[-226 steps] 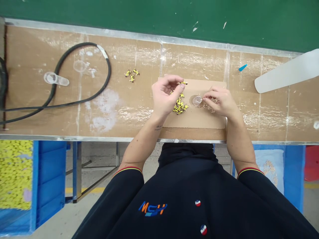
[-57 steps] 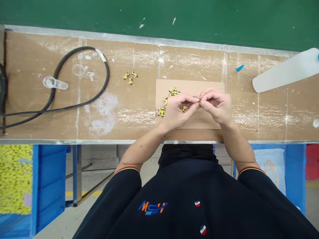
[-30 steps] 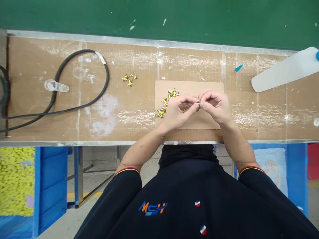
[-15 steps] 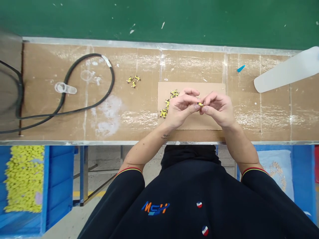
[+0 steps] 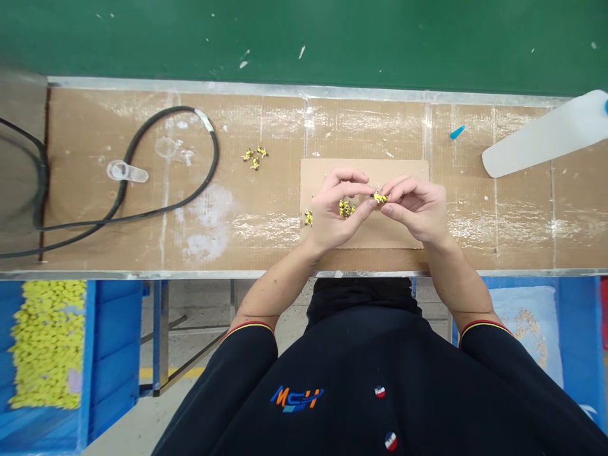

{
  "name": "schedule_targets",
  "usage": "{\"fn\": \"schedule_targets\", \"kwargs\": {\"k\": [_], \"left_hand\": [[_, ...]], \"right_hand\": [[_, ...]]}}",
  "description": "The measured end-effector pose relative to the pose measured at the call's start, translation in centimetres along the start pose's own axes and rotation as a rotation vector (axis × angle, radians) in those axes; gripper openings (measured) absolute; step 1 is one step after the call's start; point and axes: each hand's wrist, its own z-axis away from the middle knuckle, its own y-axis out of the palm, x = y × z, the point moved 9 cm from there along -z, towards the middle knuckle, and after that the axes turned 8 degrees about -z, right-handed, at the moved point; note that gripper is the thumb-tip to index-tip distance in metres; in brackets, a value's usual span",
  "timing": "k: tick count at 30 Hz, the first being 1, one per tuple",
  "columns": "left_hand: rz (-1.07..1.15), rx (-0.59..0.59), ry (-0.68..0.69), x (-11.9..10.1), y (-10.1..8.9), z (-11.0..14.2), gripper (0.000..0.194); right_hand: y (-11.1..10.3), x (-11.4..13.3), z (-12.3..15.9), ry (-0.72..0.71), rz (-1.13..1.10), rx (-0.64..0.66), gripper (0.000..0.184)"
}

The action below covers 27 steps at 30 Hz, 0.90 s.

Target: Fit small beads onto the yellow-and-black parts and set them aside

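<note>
Over a flat piece of cardboard (image 5: 380, 237), a tiny yellow figure with dark and white parts (image 5: 380, 198) is pinched between my two hands. My left hand (image 5: 330, 212) grips its left end between thumb and fingertips. At its right end, the thumb and forefinger of my right hand (image 5: 420, 206) are closed on it. Several similar yellow figures (image 5: 346, 208) lie on the cardboard, seen through the gap between my left thumb and fingers. Another bit of that group (image 5: 308, 218) shows left of my left hand, which hides the rest.
Farther left lie several more yellow figures (image 5: 254, 157), a looped black cable (image 5: 216, 149) and a clear plastic piece (image 5: 127, 171). On the right are a small blue cone-shaped piece (image 5: 457, 132) and a white bottle (image 5: 541, 136). Blue bins (image 5: 114, 354) stand below the table edge.
The small figure has turned in my fingertips, showing more of its yellow body. My left hand has shifted slightly left, uncovering figures between thumb and fingers. The view has moved a little.
</note>
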Motion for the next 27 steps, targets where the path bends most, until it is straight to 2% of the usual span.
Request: {"fn": "schedule_targets", "kwargs": {"k": [5,8,11,13,17,19,23,25,27], "left_hand": [[-0.016,-0.067,0.156,-1.4,-0.7,0.1,0.010],[-0.075,-0.092,0.158,-0.9,-1.2,-0.4,0.009],[-0.254,-0.170,0.053,1.8,-3.6,-1.7,0.014],[-0.366,-0.231,-0.044,4.4,-6.5,-2.6,0.013],[-0.543,-0.266,-0.323,10.6,-12.8,-3.3,0.004],[-0.618,-0.229,-0.453,13.3,-14.8,-2.9,0.008],[-0.734,-0.129,-0.626,16.4,-16.0,-1.9,0.009],[-0.785,-0.112,-0.650,16.8,-16.1,-1.7,0.008],[-0.817,-0.131,-0.617,16.5,-16.2,-1.8,0.009]], "right_hand": [[0.0,0.1,0.3,-0.066,0.069,0.010,0.026],[-0.4,0.3,0.4,-0.121,0.103,0.004,0.019],[-1.5,0.7,0.3,-0.162,0.164,-0.053,0.019],[-2.4,1.0,0.1,-0.186,0.224,-0.098,0.023],[-3.4,1.7,-0.1,-0.238,0.284,-0.126,0.027],[-3.8,1.9,-0.2,-0.260,0.300,-0.135,0.025],[-4.6,2.3,-0.3,-0.276,0.386,-0.188,0.030],[-5.1,2.5,-0.3,-0.287,0.434,-0.219,0.034],[-5.8,2.7,-0.4,-0.305,0.470,-0.240,0.035]]}}
